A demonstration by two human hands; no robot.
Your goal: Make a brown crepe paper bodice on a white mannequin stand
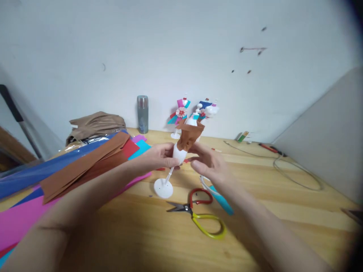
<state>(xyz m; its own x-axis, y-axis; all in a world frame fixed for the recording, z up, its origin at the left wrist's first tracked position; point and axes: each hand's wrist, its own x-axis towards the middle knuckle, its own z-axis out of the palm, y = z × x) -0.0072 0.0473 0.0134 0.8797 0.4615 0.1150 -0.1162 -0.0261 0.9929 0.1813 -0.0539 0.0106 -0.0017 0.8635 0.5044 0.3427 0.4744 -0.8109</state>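
My left hand [163, 155] is wrapped round the lower body of a small white dress form [179, 154], which leans to the right over the table. A piece of brown material [190, 133] is wrapped round the form's upper part. Its round white base [163, 188] hangs tilted at the end of a thin stem. Beside the form's right side is my right hand [209, 161], thumb and fingers apart; some fingertips are hidden behind the form. Below both hands lie scissors [188, 207], blades apart, with one red and one yellow handle.
Two decorated figures [181, 112] [204, 107] stand by the wall. Left are brown sheets [85, 166], pink sheets [25, 223], a brown cloth bundle [98, 122] and a grey bottle [143, 115]. A blue strip [222, 200] and a grey cable [300, 175] lie right.
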